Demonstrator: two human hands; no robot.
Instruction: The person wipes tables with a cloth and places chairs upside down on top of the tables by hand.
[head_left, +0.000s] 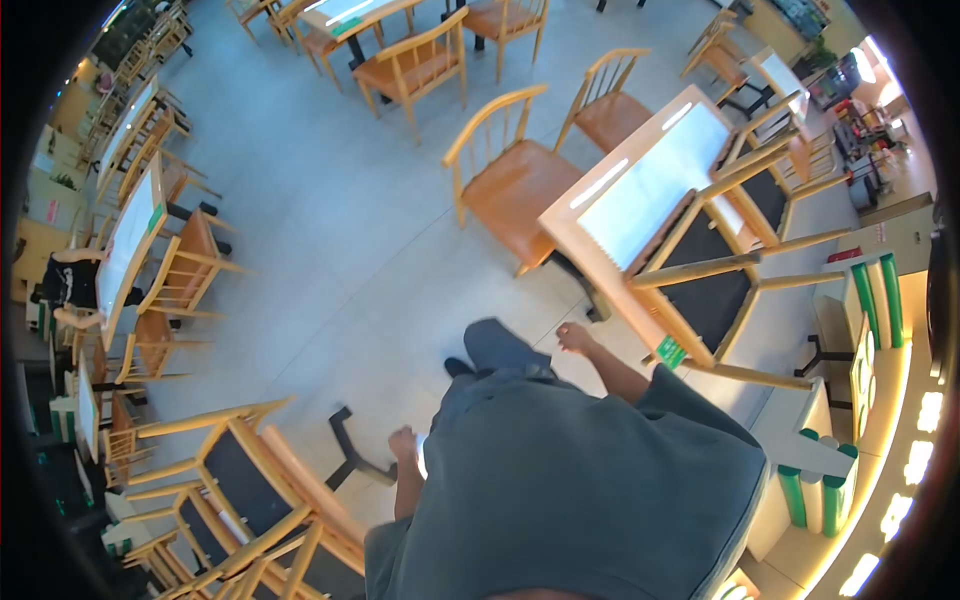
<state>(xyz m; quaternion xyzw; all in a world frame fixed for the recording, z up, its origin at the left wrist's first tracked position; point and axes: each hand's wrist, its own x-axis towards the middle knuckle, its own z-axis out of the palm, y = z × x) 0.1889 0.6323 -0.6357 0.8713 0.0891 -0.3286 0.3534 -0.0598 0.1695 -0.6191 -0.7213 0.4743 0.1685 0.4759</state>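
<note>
My left hand (403, 443) hangs by my side with its fingers curled in. It is near a dark metal table foot (350, 450) on the floor but apart from it. A small bright white patch shows between that forearm and my dark shirt; I cannot tell what it is. My right hand (574, 338) is held a little forward with loosely curled fingers, and I see nothing in it. Nearest to it is a wood-edged table (560, 215) with upturned chairs (705, 290) resting on it. A green label (671, 351) sits at that table's near corner.
Two brown-seated chairs (520, 190) stand along the right table's far side. Upturned chairs (250, 480) rest on another table at lower left. A row of tables (130, 240) with chairs runs along the left. Green-and-cream bench seating (815, 480) lines the right. Pale floor (330, 200) stretches ahead.
</note>
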